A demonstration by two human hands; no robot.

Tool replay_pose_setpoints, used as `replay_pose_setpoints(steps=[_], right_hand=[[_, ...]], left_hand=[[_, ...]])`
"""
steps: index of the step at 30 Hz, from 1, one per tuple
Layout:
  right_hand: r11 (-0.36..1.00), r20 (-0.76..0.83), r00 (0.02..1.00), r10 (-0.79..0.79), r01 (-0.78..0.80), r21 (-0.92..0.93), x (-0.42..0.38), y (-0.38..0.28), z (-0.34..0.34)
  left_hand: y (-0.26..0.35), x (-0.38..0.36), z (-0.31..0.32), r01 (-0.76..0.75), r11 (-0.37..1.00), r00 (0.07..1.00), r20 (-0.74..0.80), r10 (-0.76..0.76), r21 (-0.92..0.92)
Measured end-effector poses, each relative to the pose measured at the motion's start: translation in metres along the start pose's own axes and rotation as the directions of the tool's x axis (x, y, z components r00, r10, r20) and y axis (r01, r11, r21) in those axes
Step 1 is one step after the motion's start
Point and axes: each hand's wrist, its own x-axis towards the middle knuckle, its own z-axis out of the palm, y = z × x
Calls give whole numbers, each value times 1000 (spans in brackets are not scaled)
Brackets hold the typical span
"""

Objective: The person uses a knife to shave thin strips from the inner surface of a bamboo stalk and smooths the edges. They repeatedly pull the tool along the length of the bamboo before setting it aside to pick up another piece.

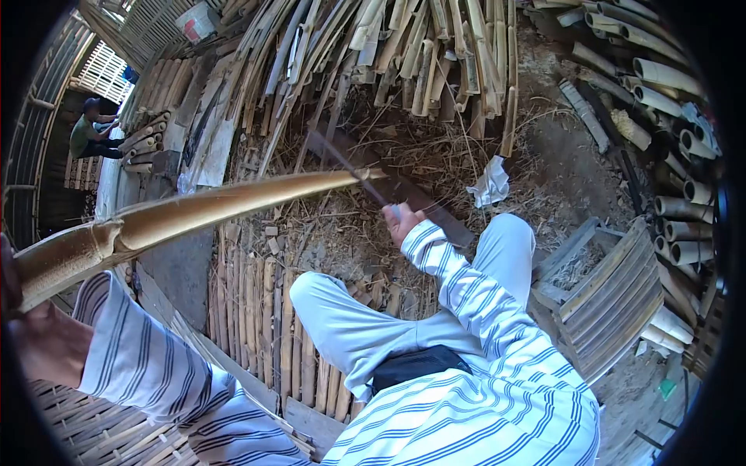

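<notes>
A long split bamboo piece (186,213) runs from the lower left to the centre, its hollow inner side showing. At the left edge my left hand (39,334) is closed around its wide end, partly cut off by the dark rim of the view. My right hand (403,223) grips the handle of a long-bladed knife (342,159) near the centre. The blade points up and left and meets or crosses the narrow tip of the bamboo. Whether the edge touches it cannot be told.
Split bamboo strips (427,54) are heaped ahead. Cut bamboo tubes (691,225) stack at the right, beside a slatted bamboo piece (614,295). White crumpled plastic (490,183) lies on the littered ground. Another person (89,132) sits at the far left. A bucket (197,23) stands behind.
</notes>
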Motion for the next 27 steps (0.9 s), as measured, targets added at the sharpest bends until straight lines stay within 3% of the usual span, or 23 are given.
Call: replay_pose_setpoints(steps=[2,4,6,9,12,13,16,18,22,23,24,25,27], right_hand=[[995,58,995,81,-78,-54,15,1,-12],[998,31,999,18,-17,-53,18,-9,-28],[1000,12,1000,-13,13,0,10,-28,-44],[970,-185,971,-151,182,163,-20,-53,-50],[996,-62,998,-20,15,-84,-1,32,32],[995,61,996,66,-70,66,-3,14,4],[996,-19,998,62,-63,-66,14,-2,6],[998,-19,998,55,-55,3,6,-33,-14],[937,-297,926,-234,296,185,-19,-59,-36],[962,-319,921,-222,259,80,-19,-39,-13],[971,-238,947,-216,233,45,-10,-10,15],[988,-225,964,-143,154,28,0,11,28],[996,-191,979,-76,85,38,24,5,19]], left_hand=[[3,2,-8,1,999,998,63,2,-51],[6,2,-12,-10,999,993,114,15,-43],[7,-1,-8,-47,999,997,67,48,-18],[8,-8,-6,-74,996,997,19,73,41],[8,-14,-9,-51,996,999,-3,51,72],[8,-14,-9,-40,997,999,-7,40,71],[6,-7,-7,48,999,996,-81,-48,-4],[7,-2,-12,47,999,998,-35,-48,-19],[-4,12,-25,55,997,996,70,-51,-47],[-7,18,-30,60,997,993,101,-54,-55],[-23,32,-55,-128,928,977,207,58,349],[-49,50,-96,-327,675,934,336,123,661],[-43,26,-64,-121,932,992,69,103,342]])
